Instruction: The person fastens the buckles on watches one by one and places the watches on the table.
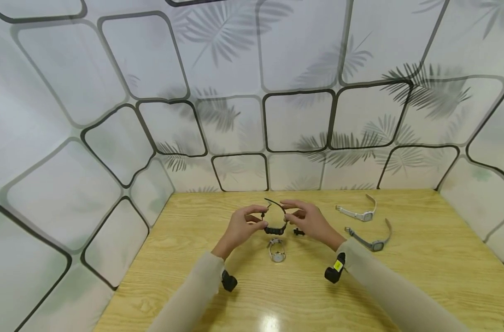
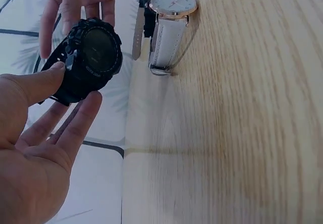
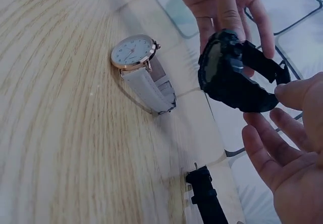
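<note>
A black digital sports watch (image 1: 274, 230) with a chunky round case is held up over the table, its strap unbuckled and curving upward. My left hand (image 1: 245, 225) pinches it on one side, thumb pressed near the case in the left wrist view. On the opposite side, the strap is pinched by my right hand (image 1: 312, 222). The round dial (image 2: 101, 50) faces back toward me. Below the hands stands a white-strapped watch (image 3: 133, 51) with a rose-gold case, its strap closed in a loop. A black strap with a buckle (image 3: 206, 196) lies near my right hand.
Two more watches lie unbuckled to the right on the wooden table (image 1: 252, 295): a white one (image 1: 367, 216) farther back and a grey-blue one (image 1: 377, 246) nearer. A patterned curtain (image 1: 235, 129) borders the table's back and sides.
</note>
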Available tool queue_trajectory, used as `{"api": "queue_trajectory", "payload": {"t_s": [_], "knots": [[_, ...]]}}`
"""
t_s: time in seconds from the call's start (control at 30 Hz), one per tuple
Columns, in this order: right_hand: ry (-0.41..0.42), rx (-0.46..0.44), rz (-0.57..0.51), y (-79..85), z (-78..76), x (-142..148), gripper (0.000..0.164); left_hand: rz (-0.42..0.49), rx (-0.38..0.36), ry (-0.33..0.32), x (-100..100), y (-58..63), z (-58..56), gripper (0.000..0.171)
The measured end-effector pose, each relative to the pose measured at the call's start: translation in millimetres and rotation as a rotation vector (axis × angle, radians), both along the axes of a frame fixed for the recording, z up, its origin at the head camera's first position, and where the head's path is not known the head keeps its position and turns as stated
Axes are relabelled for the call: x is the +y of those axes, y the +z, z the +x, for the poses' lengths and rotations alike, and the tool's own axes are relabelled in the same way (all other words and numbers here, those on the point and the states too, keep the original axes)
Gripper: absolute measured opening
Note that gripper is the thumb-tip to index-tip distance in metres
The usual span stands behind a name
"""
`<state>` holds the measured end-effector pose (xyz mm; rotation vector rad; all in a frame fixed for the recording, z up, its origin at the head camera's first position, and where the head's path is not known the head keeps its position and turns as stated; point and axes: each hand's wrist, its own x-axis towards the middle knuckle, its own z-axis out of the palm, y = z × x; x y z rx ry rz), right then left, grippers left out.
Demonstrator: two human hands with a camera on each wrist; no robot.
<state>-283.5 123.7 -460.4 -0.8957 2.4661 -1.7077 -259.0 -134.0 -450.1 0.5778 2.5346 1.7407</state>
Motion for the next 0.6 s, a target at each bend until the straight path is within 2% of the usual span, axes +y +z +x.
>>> {"api": "queue_trajectory", "payload": {"t_s": [0.1,0.23,0.37,0.6], "knots": [[0.019,-0.034,-0.008,1.5,-0.5,2.0,0.05,-0.023,0.025,-0.008,0.6,-0.1,1.8,0.037],[0.017,-0.085,-0.009,2.5,-0.6,4.6,0.048,-0.052,0.069,-0.025,2.2,-1.5,4.5,0.037],[0.016,-0.173,-0.012,2.0,0.4,7.4,0.047,-0.079,0.103,-0.045,3.9,-3.9,6.6,0.038],[0.004,-0.277,0.007,0.2,3.3,10.0,0.045,-0.066,0.09,-0.071,5.7,-4.4,12.6,0.038]]}}
